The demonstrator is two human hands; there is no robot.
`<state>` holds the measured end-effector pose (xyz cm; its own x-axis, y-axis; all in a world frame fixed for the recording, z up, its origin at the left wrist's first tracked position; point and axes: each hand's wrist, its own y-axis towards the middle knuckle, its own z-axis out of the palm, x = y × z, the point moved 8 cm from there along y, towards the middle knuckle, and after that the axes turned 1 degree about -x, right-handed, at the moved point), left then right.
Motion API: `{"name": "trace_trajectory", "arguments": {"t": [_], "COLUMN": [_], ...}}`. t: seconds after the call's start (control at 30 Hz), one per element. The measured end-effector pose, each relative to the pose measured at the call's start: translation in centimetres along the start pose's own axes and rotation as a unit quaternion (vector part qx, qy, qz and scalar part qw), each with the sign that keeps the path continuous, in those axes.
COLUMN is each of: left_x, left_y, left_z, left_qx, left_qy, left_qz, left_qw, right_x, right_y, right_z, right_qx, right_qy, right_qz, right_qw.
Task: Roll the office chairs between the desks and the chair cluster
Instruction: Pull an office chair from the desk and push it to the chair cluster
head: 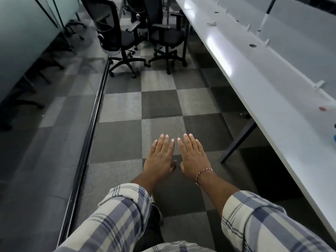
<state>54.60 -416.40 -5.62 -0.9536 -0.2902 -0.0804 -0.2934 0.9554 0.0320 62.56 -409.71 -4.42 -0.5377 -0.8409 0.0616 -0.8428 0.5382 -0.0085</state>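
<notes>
Above the checkered carpet tiles (160, 104), left hand (160, 157) and right hand (193, 157) hover flat, fingers straight, holding nothing. Black mesh-backed office chairs (127, 35) cluster far ahead beside the long glossy white surface (254, 73).

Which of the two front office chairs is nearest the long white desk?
The right-hand chair, its base beside a leg of the desk. The other front chair, mesh back showing, stands to the left by the glass partition.

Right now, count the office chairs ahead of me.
2 plainly: one mesh-backed chair by the glass partition, a second chair beside the desk. More may stand hidden behind them.
</notes>
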Motion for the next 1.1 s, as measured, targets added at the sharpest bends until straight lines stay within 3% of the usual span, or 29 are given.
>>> {"name": "trace_trajectory", "arguments": {"t": [0.3, 0.57, 1.1], "left_x": [13.8, 24.0, 42.6], "left_y": [12.7, 21.8, 45.8], "left_z": [-1.1, -2.5, -2.7], "left_qx": [0.001, 0.013, 0.008], "left_qy": [0.027, 0.031, 0.027], "left_qz": [0.007, -0.011, -0.076], "left_qw": [1.0, 0.999, 0.997], "right_x": [2.2, 4.0, 3.2], "right_y": [18.5, 32.4, 64.4], "right_z": [0.0, -1.7, -1.7], "right_qx": [0.034, 0.017, 0.021], "right_qy": [0.001, 0.026, 0.016], "right_qz": [-0.015, -0.016, -0.103], "right_qw": [0.999, 0.999, 0.994]}}
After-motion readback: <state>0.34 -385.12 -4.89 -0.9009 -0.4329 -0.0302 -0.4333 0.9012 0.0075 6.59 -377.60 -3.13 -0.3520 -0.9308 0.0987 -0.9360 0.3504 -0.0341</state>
